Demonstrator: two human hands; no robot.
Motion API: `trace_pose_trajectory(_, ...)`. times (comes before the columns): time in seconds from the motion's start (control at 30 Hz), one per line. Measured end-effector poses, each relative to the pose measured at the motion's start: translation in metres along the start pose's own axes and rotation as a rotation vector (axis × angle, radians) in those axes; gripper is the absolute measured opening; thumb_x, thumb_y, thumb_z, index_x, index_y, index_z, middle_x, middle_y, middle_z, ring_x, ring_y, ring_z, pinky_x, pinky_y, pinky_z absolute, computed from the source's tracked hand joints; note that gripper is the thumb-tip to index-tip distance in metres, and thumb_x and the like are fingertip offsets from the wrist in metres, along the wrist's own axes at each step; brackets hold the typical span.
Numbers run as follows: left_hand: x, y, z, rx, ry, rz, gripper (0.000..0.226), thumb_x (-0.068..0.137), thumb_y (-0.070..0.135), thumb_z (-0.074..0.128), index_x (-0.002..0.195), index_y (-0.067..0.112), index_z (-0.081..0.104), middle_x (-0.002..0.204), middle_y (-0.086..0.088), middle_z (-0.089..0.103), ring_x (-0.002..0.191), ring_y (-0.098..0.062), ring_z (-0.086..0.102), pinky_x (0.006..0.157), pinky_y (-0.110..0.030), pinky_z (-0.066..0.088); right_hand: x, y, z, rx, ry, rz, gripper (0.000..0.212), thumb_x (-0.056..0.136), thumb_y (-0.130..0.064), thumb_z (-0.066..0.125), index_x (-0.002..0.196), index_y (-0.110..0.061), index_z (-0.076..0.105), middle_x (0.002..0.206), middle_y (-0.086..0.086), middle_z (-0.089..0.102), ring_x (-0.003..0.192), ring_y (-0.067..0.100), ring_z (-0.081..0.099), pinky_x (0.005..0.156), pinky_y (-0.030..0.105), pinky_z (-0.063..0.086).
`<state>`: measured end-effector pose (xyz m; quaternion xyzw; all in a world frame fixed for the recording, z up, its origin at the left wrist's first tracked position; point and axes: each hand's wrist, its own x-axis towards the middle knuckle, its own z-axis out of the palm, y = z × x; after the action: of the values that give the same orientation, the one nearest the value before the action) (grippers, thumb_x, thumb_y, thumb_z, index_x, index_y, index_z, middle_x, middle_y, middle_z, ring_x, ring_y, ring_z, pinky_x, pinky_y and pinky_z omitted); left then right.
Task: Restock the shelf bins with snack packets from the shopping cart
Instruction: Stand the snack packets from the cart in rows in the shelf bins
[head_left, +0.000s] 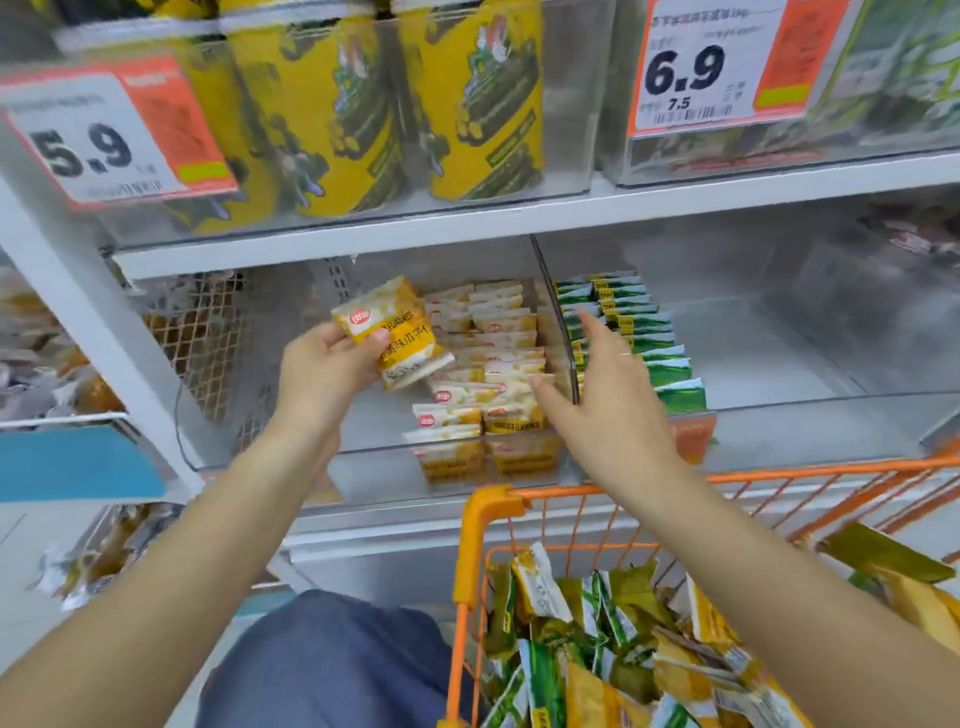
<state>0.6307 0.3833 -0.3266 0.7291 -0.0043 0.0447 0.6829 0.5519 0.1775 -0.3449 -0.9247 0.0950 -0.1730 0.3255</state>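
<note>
Nearest, bottom right: orange wire shopping cart (470, 540) heaped with loose yellow and green foil snack packets (613, 649), plenty left to shelve. Person's dark blue trouser leg (332, 670) just left of the cart.

Both forearms reach up and forward over the cart's far-left corner toward the middle shelf.

Left hand (324, 371) grips one yellow-and-white foil snack packet (395, 332), thumb across its front, fingers curled behind; the packet is tilted and held in the air in front of the clear plastic shelf bin (363, 470), over that bin's bare left part, not yet set down.

Right hand (605, 395) is spread, fingers straight and apart, holding nothing. It sits at the clear upright divider (558, 322), thumb on the yellow side, fingers toward the green side; whether it touches the divider or the packs, cannot tell.

Farther in: rows of matching yellow-and-white packets (493, 353) stand filed along the right side of the bin; beyond the divider, a row of green-and-white packets (639, 332).

Above, yellow printed cylindrical tins (322, 114) and orange-and-white price tags (711, 67).

Step, as I judge it: placing a yellow packet into the yellow bin. The next move calls for turning the packet upright to match the row's facing, then slotting it into the front left gap. Right hand could steady the row.
</note>
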Motion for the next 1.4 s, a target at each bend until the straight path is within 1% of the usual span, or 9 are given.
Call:
trace_pose_trajectory(0.17,0.09,-0.036,-0.017,0.372,-0.016,-0.09,0.023,0.089,-0.003,0.061,0.112,-0.002,0.062,0.112,-0.022,0.064,0.104,-0.033,0.061,0.096,-0.047,0.049,-0.004,0.013,0.019,-0.274,0.024,-0.071,0.052,0.096,-0.046,0.044,0.136,-0.013,0.038,0.115,0.007,0.062,0.104,0.027,0.059,0.075,0.035,0.042)
trace_pose_trajectory(0.27,0.117,-0.05,-0.006,0.846,0.001,-0.194,0.029,0.093,0.014,0.059,0.113,-0.007,0.06,0.114,-0.022,0.062,0.109,-0.032,0.059,0.089,-0.036,0.046,-0.004,0.011,0.017,-0.26,0.032,-0.079,0.052,0.095,-0.042,0.046,0.139,-0.014,0.035,0.11,0.007,0.064,0.1,0.028,0.06,0.072,0.034,0.042)
trace_pose_trajectory(0.33,0.119,-0.051,0.003,1.0,-0.014,-0.176,0.03,0.095,0.023,0.056,0.108,-0.003,0.062,0.116,-0.02,0.063,0.11,-0.033,0.059,0.081,-0.031,0.044,-0.004,0.011,0.018,-0.266,0.031,-0.08,0.054,0.095,-0.041,0.047,0.14,-0.016,0.033,0.107,0.006,0.065,0.097,0.027,0.061,0.068,0.032,0.039)
trace_pose_trajectory(0.43,0.127,-0.067,0.006,0.803,-0.079,-0.262,0.011,0.089,0.015,0.066,0.091,0.005,0.063,0.111,-0.017,0.067,0.102,-0.03,0.065,0.086,-0.032,0.052,-0.004,0.011,0.019,-0.261,0.045,-0.093,0.053,0.095,-0.041,0.047,0.14,-0.016,0.033,0.103,0.005,0.066,0.094,0.027,0.062,0.063,0.03,0.033)
trace_pose_trajectory(0.53,0.12,-0.076,0.003,0.547,-0.172,-0.276,0.034,0.078,-0.004,0.07,0.111,0.005,0.065,0.113,-0.011,0.068,0.1,-0.025,0.064,0.093,-0.036,0.051,-0.003,0.012,0.018,-0.274,0.037,-0.086,0.05,0.095,-0.04,0.046,0.138,-0.016,0.034,0.099,0.005,0.065,0.091,0.027,0.062,0.061,0.029,0.032)
trace_pose_trajectory(0.73,0.12,-0.08,0.005,0.686,-0.149,-0.196,0.041,0.076,0.008,0.077,0.114,0.014,0.063,0.118,-0.005,0.067,0.108,-0.024,0.061,0.097,-0.037,0.05,-0.002,0.012,0.02,-0.319,0.039,-0.074,0.035,0.095,-0.036,0.045,0.122,-0.014,0.041,0.074,-0.004,0.046,0.065,0.023,0.043,0.048,0.031,0.024)
trace_pose_trajectory(0.97,0.124,-0.083,0.009,0.891,-0.04,-0.181,0.049,0.076,0.028,0.078,0.119,0.015,0.06,0.118,-0.006,0.066,0.108,-0.024,0.062,0.078,-0.027,0.047,-0.003,0.012,0.019,-0.323,0.025,-0.062,0.032,0.095,-0.035,0.045,0.118,-0.013,0.042,0.066,-0.007,0.04,0.059,0.019,0.037,0.044,0.02,0.018)
trace_pose_trajectory(1.17,0.126,-0.083,0.014,0.878,0.003,-0.183,0.069,0.08,0.024,0.077,0.133,0.006,0.038,0.13,-0.013,0.055,0.119,-0.032,0.054,0.089,-0.037,0.047,-0.003,0.012,0.019,-0.321,0.018,-0.066,0.035,0.095,-0.035,0.044,0.123,-0.014,0.041,0.073,-0.005,0.047,0.062,0.018,0.04,0.044,0.02,0.019)
trace_pose_trajectory(1.4,0.123,-0.078,0.014,1.075,-0.021,-0.148,0.038,0.083,0.032,0.073,0.11,0.007,0.064,0.115,-0.014,0.066,0.106,-0.03,0.062,0.071,-0.03,0.042,-0.002,0.012,0.019,-0.319,0.002,-0.06,0.038,0.096,-0.035,0.043,0.127,-0.014,0.04,0.075,-0.004,0.049,0.062,0.018,0.041,0.044,0.019,0.02)
